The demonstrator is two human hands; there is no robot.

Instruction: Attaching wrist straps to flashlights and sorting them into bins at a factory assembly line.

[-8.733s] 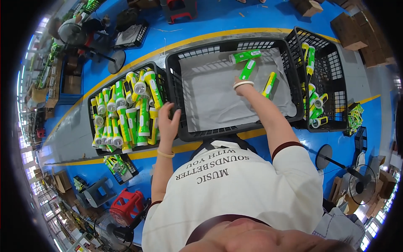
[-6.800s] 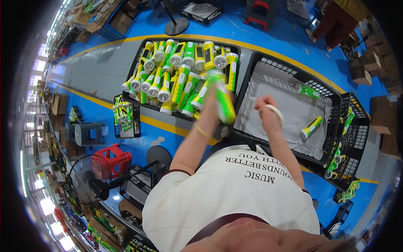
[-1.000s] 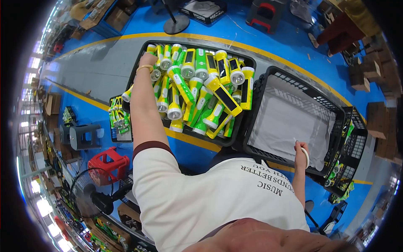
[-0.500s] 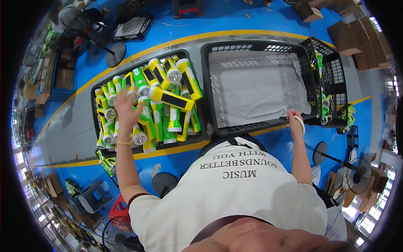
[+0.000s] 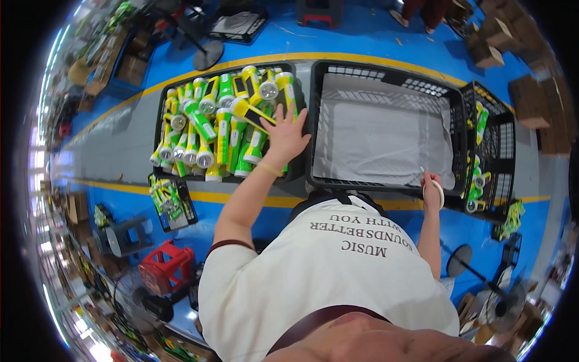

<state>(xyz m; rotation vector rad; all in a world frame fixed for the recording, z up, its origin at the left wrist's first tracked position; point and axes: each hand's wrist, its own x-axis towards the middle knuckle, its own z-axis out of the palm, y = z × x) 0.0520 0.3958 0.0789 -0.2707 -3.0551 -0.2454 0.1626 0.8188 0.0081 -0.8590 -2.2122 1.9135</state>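
Note:
Yellow, green and white flashlights (image 5: 223, 136), several with dark solar panels, fill a black crate (image 5: 300, 175) on the left. My left hand (image 5: 288, 139) is open, fingers spread, over the right side of the pile. Its fingertips lie beside a yellow flashlight with a dark panel (image 5: 252, 113); whether they touch it I cannot tell. To the right stands a second black crate (image 5: 386, 72), lined with a pale grey sheet (image 5: 380, 133). At its near right edge my right hand (image 5: 430, 186) is closed in a pinch on the sheet's edge. A pale ring-shaped band hangs round that wrist.
Another black crate (image 5: 503, 130) with some flashlights stands at the far right. A small crate of flashlights (image 5: 172, 205), a red stool (image 5: 166, 265) and fans (image 5: 500, 304) are on the blue floor. Cardboard boxes (image 5: 528, 99) stack at the upper right; a person's feet show beyond.
My left hand has swept from the left part of the pile to its right side, fingers still spread. The right hand keeps its pinch at the sheet. The whole view has shifted slightly.

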